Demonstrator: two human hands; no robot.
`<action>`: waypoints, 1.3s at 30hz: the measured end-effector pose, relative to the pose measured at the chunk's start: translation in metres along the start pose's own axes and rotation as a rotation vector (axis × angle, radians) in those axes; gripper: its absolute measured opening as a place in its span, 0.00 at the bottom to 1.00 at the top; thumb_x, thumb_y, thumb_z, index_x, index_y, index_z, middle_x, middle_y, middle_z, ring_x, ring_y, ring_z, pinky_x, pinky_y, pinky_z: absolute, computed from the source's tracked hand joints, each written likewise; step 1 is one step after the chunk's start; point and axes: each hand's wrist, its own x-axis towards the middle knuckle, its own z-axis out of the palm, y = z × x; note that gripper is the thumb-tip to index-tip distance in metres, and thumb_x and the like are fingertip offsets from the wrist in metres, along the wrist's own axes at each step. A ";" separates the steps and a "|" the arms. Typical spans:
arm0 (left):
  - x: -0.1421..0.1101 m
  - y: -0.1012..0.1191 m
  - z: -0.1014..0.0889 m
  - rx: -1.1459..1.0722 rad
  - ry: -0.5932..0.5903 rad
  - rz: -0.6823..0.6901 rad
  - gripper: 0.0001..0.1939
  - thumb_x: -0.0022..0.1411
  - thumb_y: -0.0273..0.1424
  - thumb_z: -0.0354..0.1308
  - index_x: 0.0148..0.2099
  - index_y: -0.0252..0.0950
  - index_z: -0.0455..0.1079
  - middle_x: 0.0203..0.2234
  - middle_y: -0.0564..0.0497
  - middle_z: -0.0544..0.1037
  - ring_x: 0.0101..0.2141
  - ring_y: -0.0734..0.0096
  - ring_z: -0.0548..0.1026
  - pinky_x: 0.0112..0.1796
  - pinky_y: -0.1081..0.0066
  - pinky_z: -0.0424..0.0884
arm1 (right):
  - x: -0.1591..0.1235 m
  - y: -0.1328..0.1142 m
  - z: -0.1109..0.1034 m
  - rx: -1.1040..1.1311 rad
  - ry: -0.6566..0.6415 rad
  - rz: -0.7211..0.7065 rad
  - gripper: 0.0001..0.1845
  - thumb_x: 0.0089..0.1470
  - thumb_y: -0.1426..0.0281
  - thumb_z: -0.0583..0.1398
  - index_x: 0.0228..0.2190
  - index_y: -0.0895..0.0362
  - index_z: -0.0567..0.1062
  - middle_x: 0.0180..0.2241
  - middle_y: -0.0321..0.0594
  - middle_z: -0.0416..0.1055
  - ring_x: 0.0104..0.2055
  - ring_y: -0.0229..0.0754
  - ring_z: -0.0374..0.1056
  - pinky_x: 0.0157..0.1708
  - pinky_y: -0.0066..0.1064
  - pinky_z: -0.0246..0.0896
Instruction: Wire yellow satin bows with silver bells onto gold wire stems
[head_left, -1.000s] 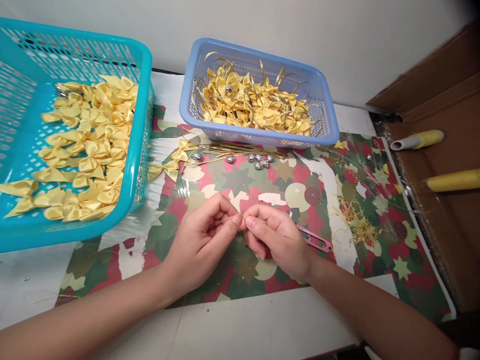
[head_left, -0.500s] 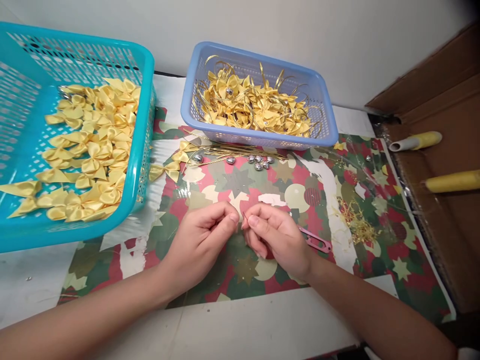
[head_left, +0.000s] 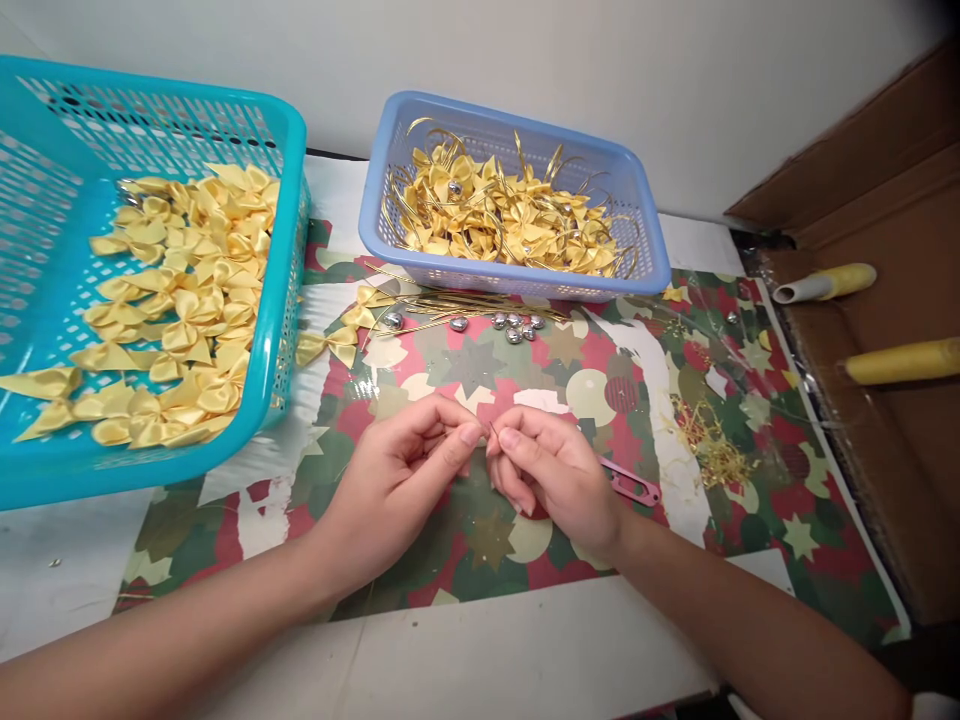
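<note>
One thin, needle-like sliver [head_left: 492, 430] is pinched by the right hand [head_left: 559, 475]; the left hand [head_left: 405, 480] curls just beside it, whether gripping anything I cannot tell. Right of the hands lies a pink tool [head_left: 637, 488]; beyond them, silver balls [head_left: 458, 324], gold wires [head_left: 472, 302], a blue basket [head_left: 517, 262]; leftward, a teal basket [head_left: 259, 375].

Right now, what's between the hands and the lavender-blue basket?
Head view: by the lavender-blue basket, gold strands, then small silver balls; yellow bows at the left end. Nearer the left hand and right hand, the patterned sheet shows.
</note>
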 end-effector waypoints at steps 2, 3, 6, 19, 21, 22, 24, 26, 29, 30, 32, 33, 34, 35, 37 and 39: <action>0.000 0.000 0.000 -0.020 0.002 -0.001 0.07 0.63 0.30 0.56 0.32 0.36 0.71 0.21 0.57 0.72 0.20 0.81 0.66 0.19 0.80 0.61 | 0.001 0.001 -0.001 0.018 0.014 -0.014 0.11 0.62 0.65 0.54 0.30 0.56 0.69 0.12 0.26 0.59 0.16 0.32 0.50 0.20 0.26 0.48; 0.000 0.001 0.000 -0.032 0.003 -0.002 0.06 0.63 0.29 0.57 0.33 0.36 0.71 0.21 0.56 0.73 0.20 0.81 0.67 0.18 0.81 0.61 | 0.001 0.001 -0.001 0.029 0.019 -0.023 0.11 0.62 0.65 0.54 0.30 0.56 0.69 0.12 0.26 0.59 0.16 0.32 0.50 0.21 0.27 0.49; -0.001 0.001 0.000 -0.061 0.018 0.007 0.04 0.61 0.28 0.59 0.33 0.37 0.73 0.21 0.57 0.74 0.20 0.81 0.68 0.19 0.81 0.63 | 0.001 0.002 -0.002 0.058 0.035 -0.053 0.11 0.62 0.65 0.54 0.29 0.56 0.69 0.12 0.26 0.60 0.16 0.32 0.52 0.23 0.27 0.52; -0.003 0.001 0.000 0.029 0.025 0.002 0.06 0.60 0.30 0.58 0.31 0.36 0.74 0.19 0.56 0.73 0.18 0.79 0.67 0.18 0.80 0.63 | -0.002 0.003 0.001 -0.058 0.070 -0.094 0.09 0.59 0.67 0.57 0.29 0.57 0.71 0.17 0.31 0.71 0.19 0.34 0.64 0.26 0.28 0.60; -0.004 0.001 0.000 0.060 0.038 0.008 0.07 0.60 0.30 0.57 0.30 0.36 0.73 0.19 0.56 0.73 0.18 0.80 0.66 0.17 0.79 0.62 | -0.004 0.002 0.001 -0.090 0.068 -0.072 0.09 0.59 0.67 0.57 0.29 0.57 0.71 0.16 0.31 0.71 0.19 0.33 0.64 0.25 0.28 0.60; -0.004 0.000 0.000 0.074 0.039 0.016 0.08 0.61 0.30 0.57 0.30 0.36 0.73 0.19 0.56 0.72 0.17 0.80 0.65 0.17 0.79 0.61 | -0.004 0.002 0.001 -0.103 0.065 -0.060 0.09 0.59 0.67 0.57 0.29 0.57 0.71 0.16 0.31 0.70 0.19 0.33 0.64 0.25 0.28 0.60; -0.004 0.000 0.000 0.101 0.039 0.034 0.09 0.62 0.31 0.56 0.29 0.36 0.72 0.18 0.56 0.71 0.16 0.80 0.64 0.16 0.79 0.60 | -0.005 0.001 0.002 -0.127 0.065 -0.039 0.09 0.59 0.66 0.57 0.29 0.57 0.71 0.16 0.31 0.70 0.19 0.33 0.64 0.25 0.27 0.59; -0.005 -0.001 0.000 0.122 0.044 0.040 0.10 0.62 0.31 0.55 0.29 0.36 0.71 0.17 0.56 0.71 0.16 0.80 0.64 0.16 0.79 0.60 | -0.006 0.000 0.002 -0.151 0.076 -0.021 0.10 0.59 0.66 0.56 0.29 0.57 0.72 0.17 0.31 0.71 0.18 0.33 0.62 0.24 0.27 0.58; -0.006 -0.003 0.000 0.137 0.049 0.045 0.10 0.63 0.33 0.54 0.29 0.36 0.69 0.17 0.56 0.70 0.16 0.78 0.65 0.16 0.78 0.60 | -0.006 0.000 0.003 -0.175 0.083 -0.008 0.10 0.59 0.65 0.56 0.29 0.57 0.72 0.16 0.31 0.71 0.17 0.32 0.59 0.21 0.27 0.55; -0.007 -0.004 -0.001 0.141 0.049 0.049 0.10 0.63 0.33 0.54 0.29 0.36 0.69 0.16 0.56 0.69 0.16 0.78 0.65 0.16 0.78 0.60 | -0.006 -0.001 0.003 -0.178 0.080 -0.006 0.10 0.59 0.65 0.56 0.29 0.57 0.72 0.16 0.31 0.71 0.17 0.32 0.58 0.21 0.27 0.54; -0.008 -0.005 0.000 0.149 0.048 0.056 0.10 0.63 0.33 0.54 0.29 0.36 0.68 0.16 0.56 0.69 0.15 0.78 0.64 0.16 0.78 0.59 | -0.006 -0.001 0.004 -0.178 0.070 -0.002 0.10 0.60 0.66 0.56 0.29 0.57 0.72 0.16 0.31 0.71 0.17 0.31 0.58 0.20 0.26 0.53; -0.008 -0.005 0.000 0.152 0.047 0.059 0.10 0.63 0.32 0.54 0.29 0.36 0.68 0.16 0.56 0.68 0.15 0.79 0.63 0.16 0.78 0.59 | -0.006 -0.001 0.004 -0.178 0.067 -0.001 0.10 0.60 0.66 0.56 0.29 0.57 0.72 0.16 0.31 0.71 0.17 0.31 0.58 0.20 0.26 0.53; -0.008 -0.006 0.000 0.153 0.047 0.061 0.10 0.63 0.32 0.54 0.29 0.36 0.68 0.16 0.57 0.68 0.15 0.79 0.63 0.16 0.78 0.59 | -0.006 -0.001 0.004 -0.179 0.068 0.000 0.10 0.60 0.66 0.56 0.29 0.57 0.72 0.16 0.31 0.71 0.17 0.31 0.57 0.20 0.26 0.53; -0.008 -0.006 0.000 0.152 0.046 0.065 0.10 0.63 0.32 0.54 0.29 0.36 0.68 0.16 0.57 0.68 0.15 0.79 0.63 0.16 0.78 0.58 | -0.006 0.000 0.004 -0.182 0.072 0.000 0.09 0.60 0.66 0.56 0.29 0.57 0.72 0.16 0.31 0.71 0.17 0.31 0.57 0.20 0.26 0.53; -0.007 -0.006 0.001 0.149 0.048 0.076 0.10 0.63 0.32 0.54 0.29 0.36 0.67 0.16 0.57 0.67 0.15 0.80 0.62 0.16 0.78 0.58 | -0.006 0.000 0.004 -0.189 0.080 0.001 0.09 0.59 0.66 0.56 0.29 0.57 0.71 0.16 0.31 0.71 0.17 0.32 0.57 0.20 0.26 0.54; -0.007 -0.006 0.001 0.151 0.049 0.089 0.10 0.63 0.31 0.54 0.29 0.36 0.67 0.15 0.58 0.67 0.15 0.80 0.62 0.16 0.79 0.58 | -0.006 -0.001 0.004 -0.193 0.088 0.004 0.09 0.59 0.67 0.56 0.29 0.56 0.70 0.16 0.31 0.70 0.17 0.32 0.57 0.20 0.25 0.53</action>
